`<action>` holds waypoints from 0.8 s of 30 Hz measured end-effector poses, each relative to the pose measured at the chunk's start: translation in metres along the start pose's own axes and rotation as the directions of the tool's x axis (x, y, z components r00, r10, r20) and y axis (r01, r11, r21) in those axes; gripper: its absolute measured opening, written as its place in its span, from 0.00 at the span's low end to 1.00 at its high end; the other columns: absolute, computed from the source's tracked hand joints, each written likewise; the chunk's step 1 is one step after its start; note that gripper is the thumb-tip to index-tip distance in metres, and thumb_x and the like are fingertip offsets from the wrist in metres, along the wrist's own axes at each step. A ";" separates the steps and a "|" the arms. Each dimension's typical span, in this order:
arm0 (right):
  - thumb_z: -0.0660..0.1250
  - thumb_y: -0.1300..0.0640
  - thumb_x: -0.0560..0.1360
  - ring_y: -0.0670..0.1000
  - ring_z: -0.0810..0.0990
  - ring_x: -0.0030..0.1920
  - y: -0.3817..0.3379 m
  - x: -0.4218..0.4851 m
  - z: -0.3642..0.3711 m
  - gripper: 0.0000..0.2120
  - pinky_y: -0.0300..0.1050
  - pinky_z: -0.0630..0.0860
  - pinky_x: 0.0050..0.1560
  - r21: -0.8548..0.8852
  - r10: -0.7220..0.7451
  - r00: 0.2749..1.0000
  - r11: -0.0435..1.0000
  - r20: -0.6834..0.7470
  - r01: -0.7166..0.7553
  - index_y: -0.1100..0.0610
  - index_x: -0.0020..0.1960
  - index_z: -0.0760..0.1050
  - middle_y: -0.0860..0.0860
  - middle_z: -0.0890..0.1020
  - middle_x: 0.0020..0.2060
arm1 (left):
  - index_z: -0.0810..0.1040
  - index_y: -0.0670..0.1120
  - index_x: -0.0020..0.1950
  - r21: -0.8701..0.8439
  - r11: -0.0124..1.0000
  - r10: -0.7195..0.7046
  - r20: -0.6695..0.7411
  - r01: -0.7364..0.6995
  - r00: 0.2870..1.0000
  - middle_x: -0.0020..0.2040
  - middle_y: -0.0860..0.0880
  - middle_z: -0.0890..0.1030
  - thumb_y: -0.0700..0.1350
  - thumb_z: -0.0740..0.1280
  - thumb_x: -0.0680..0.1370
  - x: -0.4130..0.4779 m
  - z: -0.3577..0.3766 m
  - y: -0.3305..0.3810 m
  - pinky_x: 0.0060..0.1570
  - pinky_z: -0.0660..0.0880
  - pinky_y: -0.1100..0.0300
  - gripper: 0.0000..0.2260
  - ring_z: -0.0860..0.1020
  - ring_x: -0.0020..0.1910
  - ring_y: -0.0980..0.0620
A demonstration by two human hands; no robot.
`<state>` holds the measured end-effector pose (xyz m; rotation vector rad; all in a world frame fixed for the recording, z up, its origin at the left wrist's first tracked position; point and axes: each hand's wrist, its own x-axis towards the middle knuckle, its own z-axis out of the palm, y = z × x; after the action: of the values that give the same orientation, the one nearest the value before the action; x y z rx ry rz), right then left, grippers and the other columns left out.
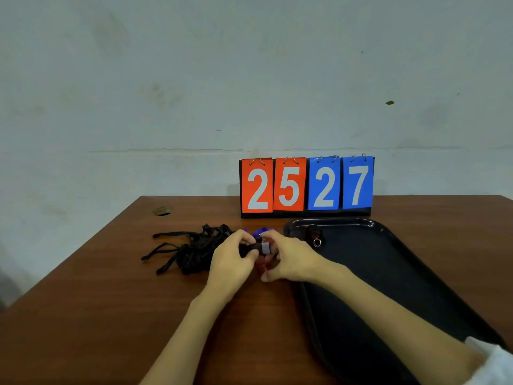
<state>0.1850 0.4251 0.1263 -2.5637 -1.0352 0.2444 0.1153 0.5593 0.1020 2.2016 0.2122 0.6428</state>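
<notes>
In the head view, just below the middle of the frame, both hands are brought together over the wooden table. The left hand is curled, and the end of a black strap is pinched between its thumb and fingers. The right hand is curled as well, its fingertips closed on a small grey piece that meets the strap end. How the two parts engage cannot be told, since the joint is covered by the fingers. Something blue is seen just behind the hands, partly hidden.

A tangled pile of black straps lies to the left, touching the left hand. A black tray fills the lower right, with a small black item with a metal ring in its far left corner. A flip score board reading 2527 stands at the wall above the tray, and a white sleeve shows in the bottom right corner.

The step is judged to be the fitting of the grey piece onto the strap end. It would be done best if the strap is pinched close to its tip so that it stays stiff, the grey piece is held square to it, and the two are eased together without twisting. The strap in hand should be drawn free of the pile so that no tangle is dragged along
</notes>
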 end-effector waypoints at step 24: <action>0.54 0.48 0.80 0.56 0.83 0.48 -0.006 -0.075 -0.057 0.19 0.55 0.78 0.55 0.979 0.293 0.934 0.094 -0.203 0.183 0.62 0.46 0.73 0.56 0.82 0.41 | 0.75 0.50 0.47 -0.015 0.998 0.059 0.097 -0.058 0.994 0.42 0.54 0.80 0.46 0.64 0.78 0.004 0.021 0.058 0.42 0.78 0.58 0.01 0.78 0.40 0.55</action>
<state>0.1442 0.3620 0.1833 -1.1979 -0.2965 0.3316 0.1256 0.5085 0.1360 2.2280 0.0938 0.5659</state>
